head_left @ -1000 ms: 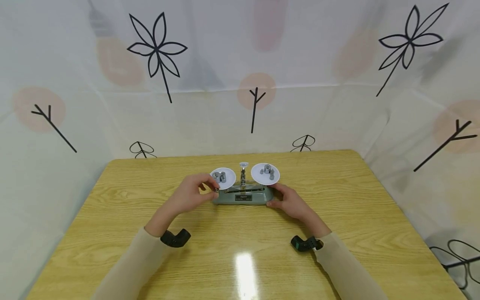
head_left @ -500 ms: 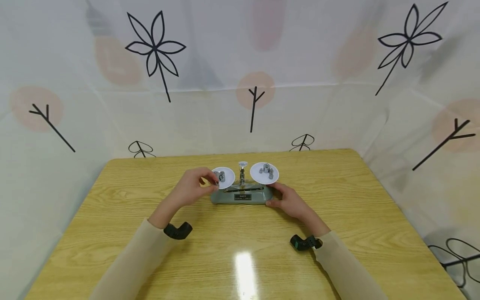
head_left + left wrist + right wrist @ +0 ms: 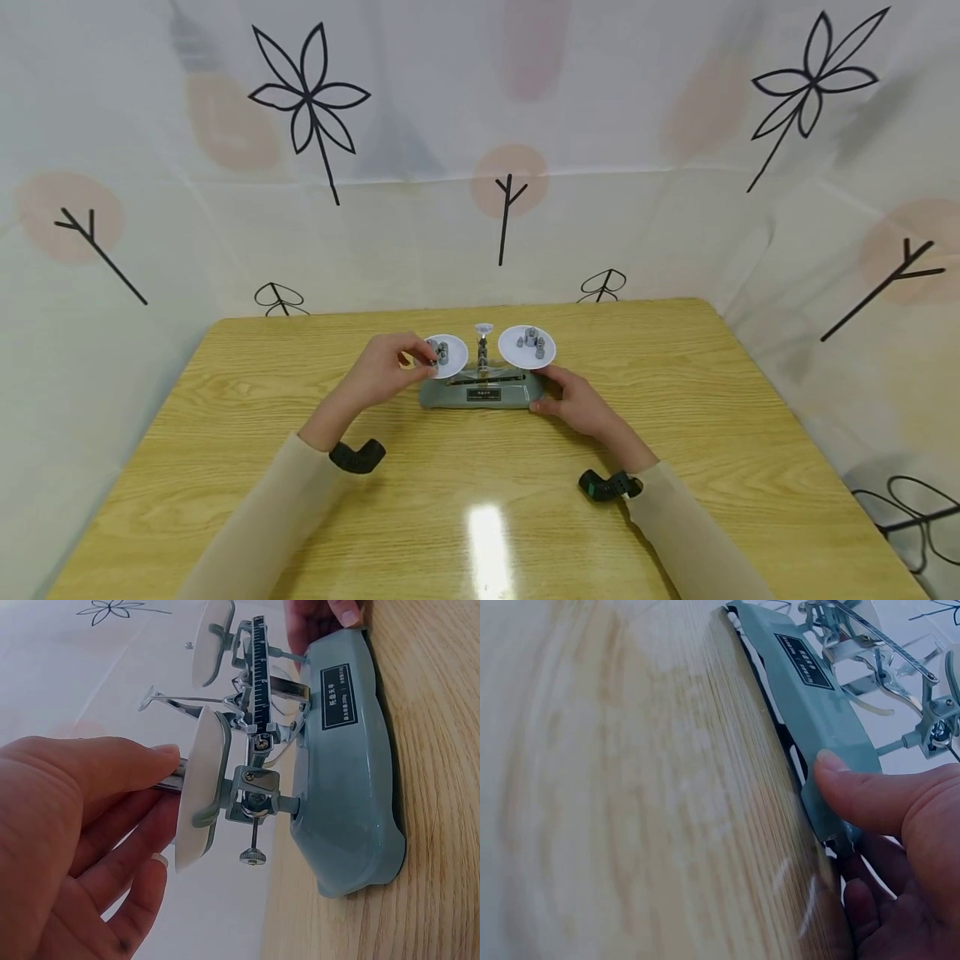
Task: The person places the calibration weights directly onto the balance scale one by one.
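Note:
A grey-green balance scale (image 3: 450,395) stands on the table, its two white pans raised above the base. At the left pan (image 3: 456,367), my left hand (image 3: 381,372) pinches a small metal weight (image 3: 174,781) between thumb and fingers, right at the pan's surface. Behind the fingertips, other metal weights (image 3: 443,353) stand on that pan, partly hidden. The right pan (image 3: 513,357) bears several metal weights (image 3: 531,337) of different sizes. My right hand (image 3: 581,406) grips the right end of the base, thumb on the front and fingers behind.
The wooden table (image 3: 525,500) reaches back to a patterned cloth (image 3: 420,242) hanging behind and at both sides. A ruled beam (image 3: 260,682) and an adjusting screw (image 3: 253,857) show on the scale. Black wrist cameras (image 3: 358,457) sit on both wrists.
My left hand has risen slightly from the front of the left pan to over it, bringing the pinched weight onto the pan area. The right hand keeps its grip on the base.

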### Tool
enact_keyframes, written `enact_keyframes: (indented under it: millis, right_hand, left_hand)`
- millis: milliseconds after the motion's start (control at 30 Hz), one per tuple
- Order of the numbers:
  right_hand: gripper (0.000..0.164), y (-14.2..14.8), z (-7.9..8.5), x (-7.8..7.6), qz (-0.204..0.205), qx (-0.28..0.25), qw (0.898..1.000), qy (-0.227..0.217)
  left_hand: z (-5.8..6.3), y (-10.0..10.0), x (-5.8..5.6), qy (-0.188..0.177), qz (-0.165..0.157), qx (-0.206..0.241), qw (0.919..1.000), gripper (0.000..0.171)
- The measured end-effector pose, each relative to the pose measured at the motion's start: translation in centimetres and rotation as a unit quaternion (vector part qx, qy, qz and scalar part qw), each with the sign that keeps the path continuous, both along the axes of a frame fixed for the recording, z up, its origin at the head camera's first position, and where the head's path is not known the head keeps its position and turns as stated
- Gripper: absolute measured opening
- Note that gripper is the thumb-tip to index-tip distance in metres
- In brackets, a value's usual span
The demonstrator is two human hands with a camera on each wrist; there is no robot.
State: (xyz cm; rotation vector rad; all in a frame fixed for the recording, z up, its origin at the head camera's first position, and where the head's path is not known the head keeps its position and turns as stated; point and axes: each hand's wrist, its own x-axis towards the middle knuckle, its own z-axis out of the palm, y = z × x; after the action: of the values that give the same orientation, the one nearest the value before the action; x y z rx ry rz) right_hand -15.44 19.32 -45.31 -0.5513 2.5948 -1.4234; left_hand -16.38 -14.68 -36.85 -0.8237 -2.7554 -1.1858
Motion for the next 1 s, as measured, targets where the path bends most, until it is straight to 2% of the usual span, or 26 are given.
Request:
enact_keyframes:
  millis: [300, 667, 1000]
  right_hand:
    - [0.068, 0.0, -0.13, 0.04, -0.002, 0.0, 1.0, 0.002]
    - [0.07, 0.03, -0.3, 0.09, -0.002, -0.004, 1.0, 0.01]
    - [0.07, 0.06, -0.26, -0.09, -0.01, -0.007, 1.0, -0.011]
  left_hand:
    - [0.23, 0.11, 0.22, 0.003, 0.005, -0.014, 0.9999, 0.011]
    - [0.1, 0.0, 0.39, -0.001, 0.016, -0.005, 0.9999, 0.01]
    - [0.12, -0.17, 0.56, -0.002, 0.016, 0.016, 0.9997, 0.009]
